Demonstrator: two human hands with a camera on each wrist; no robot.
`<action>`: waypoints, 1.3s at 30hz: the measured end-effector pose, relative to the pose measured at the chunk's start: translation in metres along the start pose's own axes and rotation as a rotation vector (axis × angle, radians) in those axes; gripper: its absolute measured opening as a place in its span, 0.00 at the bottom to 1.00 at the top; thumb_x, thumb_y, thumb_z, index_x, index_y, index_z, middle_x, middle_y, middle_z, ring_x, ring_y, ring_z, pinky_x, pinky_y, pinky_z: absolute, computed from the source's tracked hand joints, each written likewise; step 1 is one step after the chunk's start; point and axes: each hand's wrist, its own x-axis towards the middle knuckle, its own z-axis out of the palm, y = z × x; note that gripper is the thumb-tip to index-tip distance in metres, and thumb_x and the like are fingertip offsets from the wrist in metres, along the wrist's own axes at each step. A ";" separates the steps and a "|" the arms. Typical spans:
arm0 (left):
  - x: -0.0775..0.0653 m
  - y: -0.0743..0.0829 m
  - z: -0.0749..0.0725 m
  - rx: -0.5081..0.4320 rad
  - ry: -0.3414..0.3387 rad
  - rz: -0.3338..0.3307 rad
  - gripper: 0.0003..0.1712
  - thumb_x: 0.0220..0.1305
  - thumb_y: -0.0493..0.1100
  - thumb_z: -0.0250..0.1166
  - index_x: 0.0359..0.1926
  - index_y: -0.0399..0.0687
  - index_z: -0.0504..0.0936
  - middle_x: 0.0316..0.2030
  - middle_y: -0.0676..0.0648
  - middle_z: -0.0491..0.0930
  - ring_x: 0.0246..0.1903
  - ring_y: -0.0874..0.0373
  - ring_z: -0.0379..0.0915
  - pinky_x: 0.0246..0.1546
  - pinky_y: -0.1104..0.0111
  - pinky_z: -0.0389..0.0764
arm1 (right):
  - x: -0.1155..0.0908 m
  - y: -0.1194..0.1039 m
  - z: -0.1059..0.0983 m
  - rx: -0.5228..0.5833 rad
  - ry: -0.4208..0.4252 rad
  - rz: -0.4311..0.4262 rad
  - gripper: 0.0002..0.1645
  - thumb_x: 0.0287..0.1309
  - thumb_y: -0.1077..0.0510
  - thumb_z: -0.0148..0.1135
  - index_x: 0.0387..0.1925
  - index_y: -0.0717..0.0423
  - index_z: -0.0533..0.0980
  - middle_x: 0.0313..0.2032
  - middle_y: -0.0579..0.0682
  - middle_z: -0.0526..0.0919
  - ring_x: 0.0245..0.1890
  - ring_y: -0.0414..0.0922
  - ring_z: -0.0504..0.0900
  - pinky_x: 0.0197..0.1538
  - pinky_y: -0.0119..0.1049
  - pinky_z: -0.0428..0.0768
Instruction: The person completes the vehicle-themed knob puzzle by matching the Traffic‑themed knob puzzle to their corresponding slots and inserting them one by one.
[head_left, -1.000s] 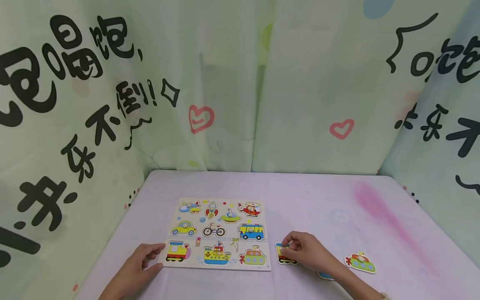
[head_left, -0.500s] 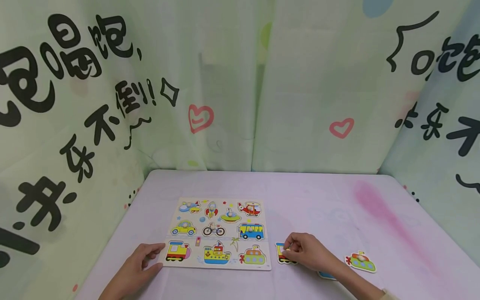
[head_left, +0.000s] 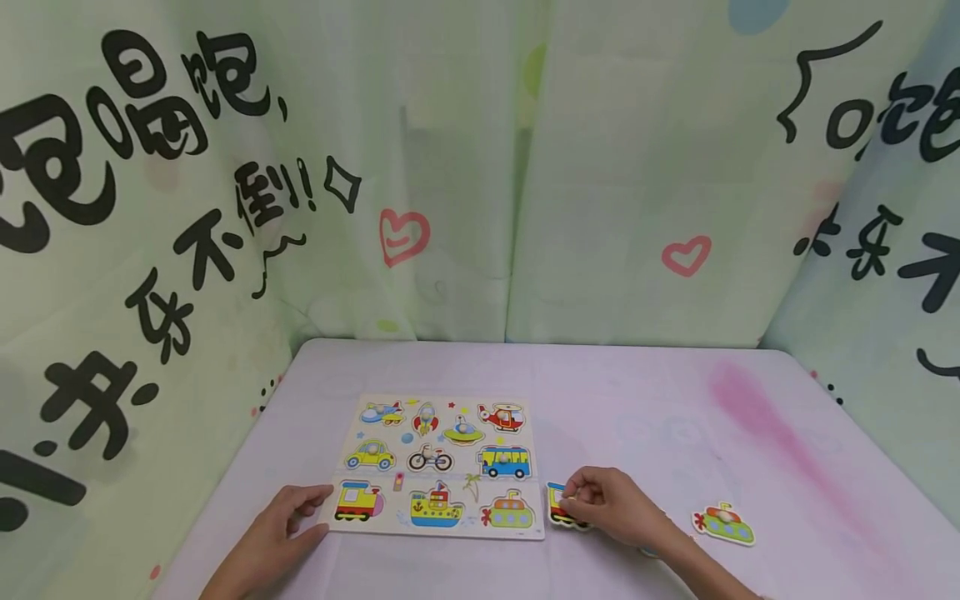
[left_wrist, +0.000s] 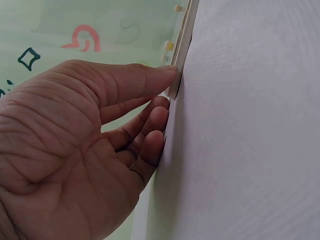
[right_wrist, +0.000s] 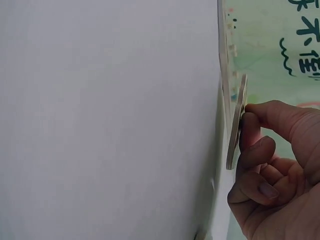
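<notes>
A white wooden puzzle board (head_left: 397, 510) with pictures of vehicles lies on the table. My left hand (head_left: 281, 529) rests against the board's near left corner, thumb and index fingertip touching its edge; in the left wrist view the other fingers (left_wrist: 151, 149) are loosely bent. Just right of the board, my right hand (head_left: 617, 504) pinches a red, yellow and blue train puzzle piece (head_left: 556, 503) between thumb and index finger. In the right wrist view this piece (right_wrist: 234, 135) stands tilted, seen edge-on, and the remaining fingers are curled. The pinched spot hides part of its picture.
A green submarine puzzle piece (head_left: 724, 525) lies on the white table (head_left: 637, 392) to the right. Under the right forearm a blue piece (head_left: 649, 552) shows only a sliver. Printed curtains (head_left: 600, 208) stand behind the table and at both sides.
The right hand has kept its pinch on the train piece, which has tilted and come slightly left, closer to the board. More of the blue piece is now covered. The left hand stays in place.
</notes>
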 end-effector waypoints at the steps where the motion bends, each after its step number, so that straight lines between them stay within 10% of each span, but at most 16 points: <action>1: 0.001 0.000 0.000 0.004 -0.001 -0.001 0.29 0.60 0.37 0.74 0.63 0.44 0.79 0.51 0.51 0.76 0.47 0.60 0.71 0.45 0.71 0.75 | 0.001 -0.002 0.002 0.010 -0.003 -0.003 0.10 0.62 0.56 0.70 0.36 0.58 0.79 0.23 0.44 0.76 0.21 0.34 0.71 0.26 0.28 0.69; 39: 0.005 0.001 0.002 0.013 -0.017 -0.065 0.30 0.61 0.38 0.74 0.64 0.44 0.78 0.52 0.52 0.76 0.47 0.59 0.70 0.44 0.71 0.74 | 0.053 -0.082 0.099 0.126 -0.132 -0.218 0.08 0.60 0.55 0.73 0.30 0.52 0.81 0.18 0.39 0.74 0.19 0.30 0.69 0.25 0.24 0.66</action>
